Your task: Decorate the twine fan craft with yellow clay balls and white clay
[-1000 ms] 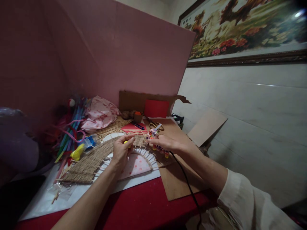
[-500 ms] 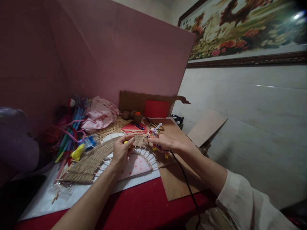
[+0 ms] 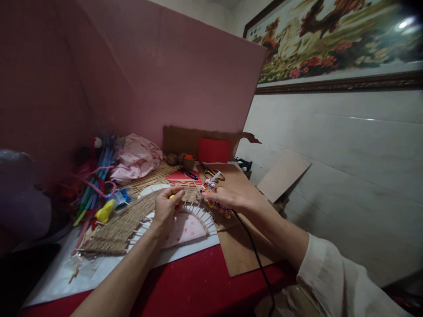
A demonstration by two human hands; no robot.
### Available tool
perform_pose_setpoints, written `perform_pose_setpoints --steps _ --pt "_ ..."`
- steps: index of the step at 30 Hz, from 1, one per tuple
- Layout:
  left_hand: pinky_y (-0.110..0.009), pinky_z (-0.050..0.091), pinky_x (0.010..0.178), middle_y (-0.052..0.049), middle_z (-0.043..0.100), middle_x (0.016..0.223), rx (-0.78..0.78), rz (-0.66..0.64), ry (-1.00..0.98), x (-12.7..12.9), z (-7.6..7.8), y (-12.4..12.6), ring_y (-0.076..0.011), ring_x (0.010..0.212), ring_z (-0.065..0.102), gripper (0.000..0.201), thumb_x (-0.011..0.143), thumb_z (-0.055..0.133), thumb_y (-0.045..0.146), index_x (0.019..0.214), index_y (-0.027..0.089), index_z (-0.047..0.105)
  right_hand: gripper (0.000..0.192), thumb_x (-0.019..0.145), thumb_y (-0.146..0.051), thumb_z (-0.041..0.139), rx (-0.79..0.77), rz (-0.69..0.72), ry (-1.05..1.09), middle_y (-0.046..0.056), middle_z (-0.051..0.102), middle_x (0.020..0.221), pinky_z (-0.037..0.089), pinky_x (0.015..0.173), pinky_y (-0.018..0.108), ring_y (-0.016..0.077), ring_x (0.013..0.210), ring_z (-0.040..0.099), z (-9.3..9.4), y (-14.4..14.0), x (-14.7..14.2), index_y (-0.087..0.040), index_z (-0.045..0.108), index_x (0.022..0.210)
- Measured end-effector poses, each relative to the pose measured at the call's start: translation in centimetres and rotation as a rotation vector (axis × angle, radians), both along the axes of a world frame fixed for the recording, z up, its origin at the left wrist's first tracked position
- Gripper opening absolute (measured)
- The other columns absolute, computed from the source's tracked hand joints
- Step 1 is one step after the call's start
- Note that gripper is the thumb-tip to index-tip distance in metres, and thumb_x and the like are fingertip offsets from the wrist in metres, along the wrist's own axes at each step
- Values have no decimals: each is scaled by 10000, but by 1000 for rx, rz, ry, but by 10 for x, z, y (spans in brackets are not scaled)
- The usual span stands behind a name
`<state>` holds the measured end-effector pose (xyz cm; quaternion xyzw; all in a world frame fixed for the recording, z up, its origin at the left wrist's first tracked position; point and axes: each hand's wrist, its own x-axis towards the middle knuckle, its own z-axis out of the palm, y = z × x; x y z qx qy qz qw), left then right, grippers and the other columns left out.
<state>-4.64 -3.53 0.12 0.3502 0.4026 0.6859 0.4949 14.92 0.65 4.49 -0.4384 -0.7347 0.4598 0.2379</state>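
Note:
My right hand [image 3: 226, 197] is closed around a glue gun [image 3: 209, 186] covered in small colourful dots, a pale glue stick jutting from its top end and a black cord [image 3: 253, 244] trailing down. Its nozzle is hard to make out. Between the fingers of my left hand [image 3: 168, 207] sits a small yellow piece [image 3: 172, 197], mostly hidden. Both hands are above an arched, fan-shaped panel of woven brown twine [image 3: 115, 233] on thin sticks. Inside its arch lies a white piece with pink dots [image 3: 185, 230].
Scissors [image 3: 216, 175], a blue-black cutter [image 3: 191, 175] and red card [image 3: 214, 150] lie behind my hands. To the left are pipe cleaners [image 3: 94, 185], pink dotted fabric [image 3: 137, 156] and a yellow bundle [image 3: 105, 212]. Brown board [image 3: 244, 253] covers the table's right side.
Both hands keep nearly the same place and hold the same things. The whole view has shifted slightly.

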Motion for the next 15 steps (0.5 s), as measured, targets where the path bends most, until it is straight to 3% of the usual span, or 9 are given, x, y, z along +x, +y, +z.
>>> perform_pose_setpoints --steps 7,11,15 --pt "-165 216 340 18 588 564 1 10 -2 0 0 1 -41 365 420 349 527 788 272 802 110 646 366 823 -520 532 -81 -66 -8 -22 445 511 301 313 214 85 376 393 29 -12 -4 -179 522 690" --pt "-164 203 337 20 583 553 11 4 -1 -1 -1 1 -38 358 405 345 535 784 274 807 110 648 374 848 -545 468 -115 -26 129 -39 419 543 274 279 194 69 358 365 25 -13 0 -183 516 766" --pt "-155 202 336 40 542 496 19 8 12 -1 -1 1 -36 354 383 333 537 784 281 788 111 649 388 820 -563 501 28 -71 112 -33 440 555 302 300 192 71 377 371 17 0 20 -182 500 746"
